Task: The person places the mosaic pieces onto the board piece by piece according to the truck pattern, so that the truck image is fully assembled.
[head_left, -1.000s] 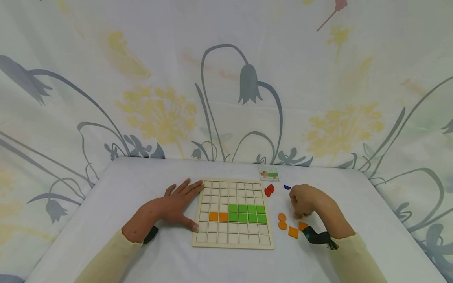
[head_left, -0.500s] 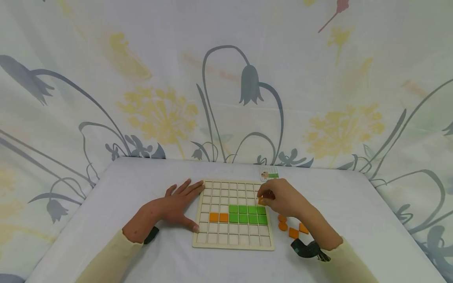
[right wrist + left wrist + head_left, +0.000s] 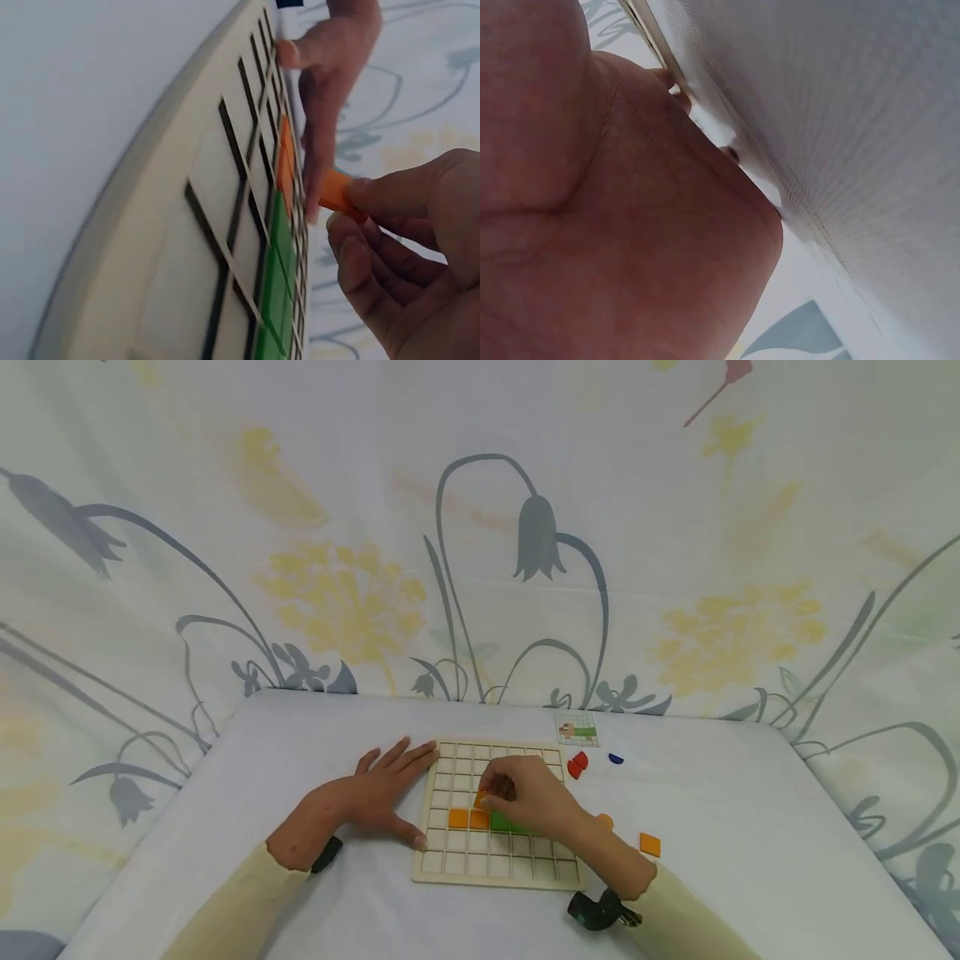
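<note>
My right hand (image 3: 528, 789) pinches an orange tile (image 3: 339, 193) between thumb and fingers, held over the cream grid board (image 3: 457, 865). In the head view the tile is just above two orange squares (image 3: 458, 818) set side by side in the grid. Green squares (image 3: 279, 277) fill cells to their right, mostly covered by the right hand in the head view. My left hand (image 3: 378, 797) lies spread at the board's left side, its fingertips at the upper left edge and its thumb on the lower left rim. The left wrist view shows mainly its palm.
A small picture card (image 3: 577, 729) lies behind the board. Right of the board are red pieces (image 3: 577, 764), a blue half-round piece (image 3: 616, 758), an orange disc (image 3: 604, 821) and an orange square (image 3: 649, 844). A patterned cloth (image 3: 487, 527) hangs behind the table.
My right hand has come from the loose pieces on the right, carrying an orange tile leftward across the board. The left hand has kept its place at the board's edge.
</note>
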Action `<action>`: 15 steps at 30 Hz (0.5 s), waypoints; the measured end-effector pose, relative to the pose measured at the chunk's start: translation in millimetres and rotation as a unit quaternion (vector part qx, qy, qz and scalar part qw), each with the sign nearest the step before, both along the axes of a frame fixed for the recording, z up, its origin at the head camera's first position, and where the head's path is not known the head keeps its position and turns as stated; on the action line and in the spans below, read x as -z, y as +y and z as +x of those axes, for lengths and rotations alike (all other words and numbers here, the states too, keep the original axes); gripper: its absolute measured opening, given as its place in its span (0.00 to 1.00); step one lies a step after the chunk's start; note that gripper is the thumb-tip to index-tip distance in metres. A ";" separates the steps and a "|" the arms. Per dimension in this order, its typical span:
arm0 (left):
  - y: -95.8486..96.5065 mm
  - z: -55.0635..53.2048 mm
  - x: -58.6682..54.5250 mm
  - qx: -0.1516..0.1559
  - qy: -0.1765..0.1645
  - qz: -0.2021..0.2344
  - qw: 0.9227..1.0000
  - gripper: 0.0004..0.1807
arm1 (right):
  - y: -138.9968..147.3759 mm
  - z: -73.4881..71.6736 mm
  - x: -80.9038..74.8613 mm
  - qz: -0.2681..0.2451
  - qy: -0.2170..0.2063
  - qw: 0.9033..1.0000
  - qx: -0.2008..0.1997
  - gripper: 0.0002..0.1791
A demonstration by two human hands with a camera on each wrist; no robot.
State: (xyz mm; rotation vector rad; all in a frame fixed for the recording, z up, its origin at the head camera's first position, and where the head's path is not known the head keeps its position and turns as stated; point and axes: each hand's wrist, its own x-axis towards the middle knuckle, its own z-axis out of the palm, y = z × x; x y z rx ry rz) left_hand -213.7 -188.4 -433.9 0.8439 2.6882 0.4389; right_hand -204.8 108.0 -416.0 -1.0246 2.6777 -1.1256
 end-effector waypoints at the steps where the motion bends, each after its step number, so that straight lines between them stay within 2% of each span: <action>1: 0.3 -0.2 -0.1 0.000 -0.001 -0.001 1.000 0.71 | -4.7 -0.3 1.4 -0.001 0.002 1.000 -0.005 0.05; 9: -0.4 -1.5 -2.0 0.005 -0.002 -0.001 1.000 0.71 | -43.6 -7.7 7.5 -0.014 -0.007 1.000 -0.010 0.06; 15: -0.3 -1.7 -3.2 0.009 -0.003 0.003 1.000 0.70 | -59.1 -11.1 15.1 -0.003 -0.020 1.000 -0.004 0.05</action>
